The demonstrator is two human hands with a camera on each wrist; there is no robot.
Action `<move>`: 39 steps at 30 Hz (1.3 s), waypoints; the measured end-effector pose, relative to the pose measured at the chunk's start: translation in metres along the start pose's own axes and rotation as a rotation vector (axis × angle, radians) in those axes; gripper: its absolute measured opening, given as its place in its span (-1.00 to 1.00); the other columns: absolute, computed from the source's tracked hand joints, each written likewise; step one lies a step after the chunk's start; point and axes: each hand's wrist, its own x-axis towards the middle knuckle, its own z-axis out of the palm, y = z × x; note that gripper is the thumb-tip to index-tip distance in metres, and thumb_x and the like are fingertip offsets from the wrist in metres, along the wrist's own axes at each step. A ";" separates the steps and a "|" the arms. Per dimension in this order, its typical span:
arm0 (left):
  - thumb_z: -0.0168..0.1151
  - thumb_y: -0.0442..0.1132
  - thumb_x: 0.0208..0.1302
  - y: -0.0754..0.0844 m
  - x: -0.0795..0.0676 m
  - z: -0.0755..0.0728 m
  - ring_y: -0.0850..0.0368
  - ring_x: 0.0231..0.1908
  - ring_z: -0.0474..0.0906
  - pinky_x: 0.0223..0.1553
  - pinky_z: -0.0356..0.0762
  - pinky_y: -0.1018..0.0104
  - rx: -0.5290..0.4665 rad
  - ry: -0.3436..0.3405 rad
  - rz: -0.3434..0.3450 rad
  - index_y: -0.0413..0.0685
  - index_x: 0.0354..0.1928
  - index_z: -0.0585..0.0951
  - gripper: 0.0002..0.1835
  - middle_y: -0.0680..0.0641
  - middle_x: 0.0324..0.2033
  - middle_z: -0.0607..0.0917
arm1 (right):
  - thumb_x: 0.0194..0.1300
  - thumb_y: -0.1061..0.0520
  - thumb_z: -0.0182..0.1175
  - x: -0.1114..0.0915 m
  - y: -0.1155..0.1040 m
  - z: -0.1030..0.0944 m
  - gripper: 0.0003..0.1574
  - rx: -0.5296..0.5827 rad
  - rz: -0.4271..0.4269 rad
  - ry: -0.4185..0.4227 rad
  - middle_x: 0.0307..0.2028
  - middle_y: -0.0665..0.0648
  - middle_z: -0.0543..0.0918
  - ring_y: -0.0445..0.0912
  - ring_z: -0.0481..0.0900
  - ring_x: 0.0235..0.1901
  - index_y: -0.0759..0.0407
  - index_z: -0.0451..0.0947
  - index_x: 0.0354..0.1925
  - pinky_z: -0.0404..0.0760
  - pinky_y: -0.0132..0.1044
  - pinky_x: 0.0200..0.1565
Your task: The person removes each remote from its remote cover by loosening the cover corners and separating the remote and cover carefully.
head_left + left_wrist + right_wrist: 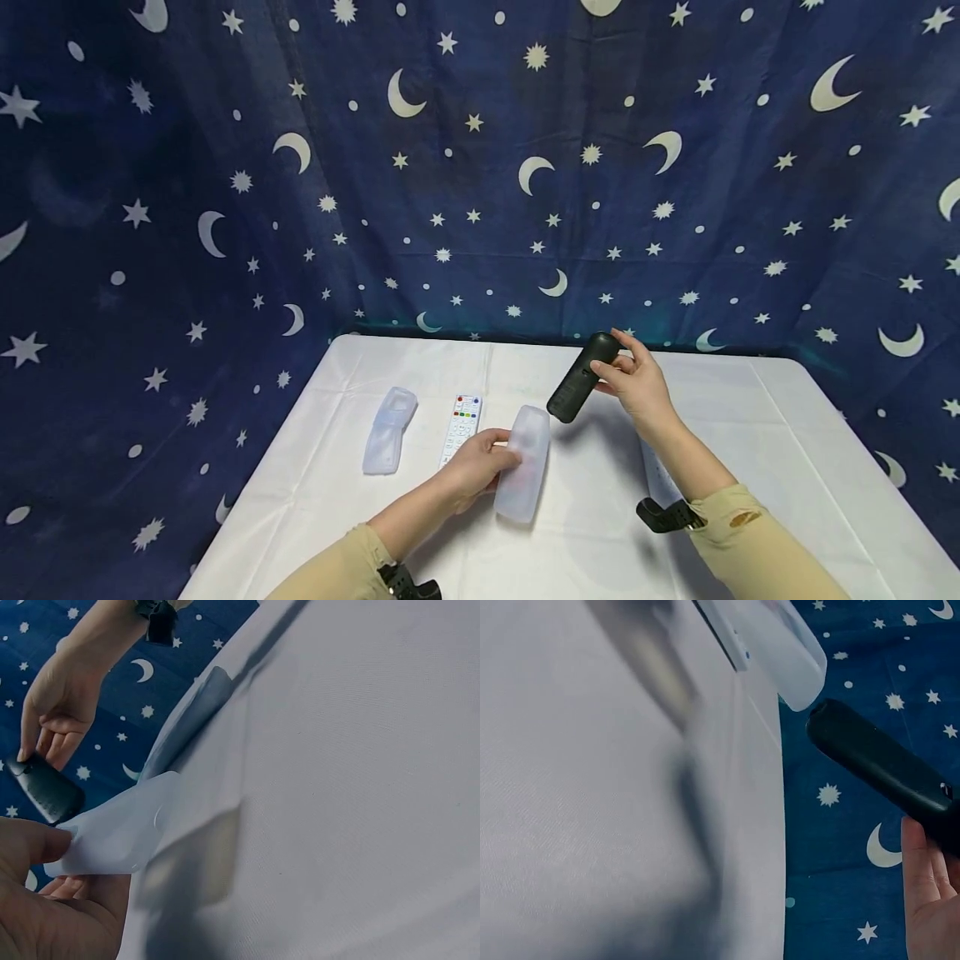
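Note:
My left hand point(477, 468) pinches a translucent silicone remote cover point(527, 475) by its side, thumb on the near face, above the table's middle. Just to the right and higher, my right hand point(641, 390) grips a black remote control point(576, 385) between thumb and fingers, tilted with its lower end towards the cover. In the right wrist view the black remote point(877, 761) is close to the end of the cover point(791, 656). Beyond my left hand a white remote control point(461, 421) with coloured buttons lies on the table, its lower end hidden by the hand.
A second translucent cover point(387, 437) lies on the left of the white-clothed table point(322, 500). Partly hidden under my right forearm is a pale, flat object point(658, 479). A dark blue curtain point(480, 208) with moons and stars hangs behind the table.

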 end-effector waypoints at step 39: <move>0.15 -0.37 0.45 0.023 0.041 -0.007 -0.04 -0.18 0.70 -0.19 0.72 0.15 0.113 0.082 -0.097 -0.42 0.24 0.40 -0.59 -0.27 -0.12 0.65 | 0.32 0.22 0.41 -0.044 0.047 0.003 -0.40 -0.771 -0.432 -0.182 0.16 0.06 0.69 0.06 0.64 0.15 -0.06 0.61 0.30 0.66 0.05 0.05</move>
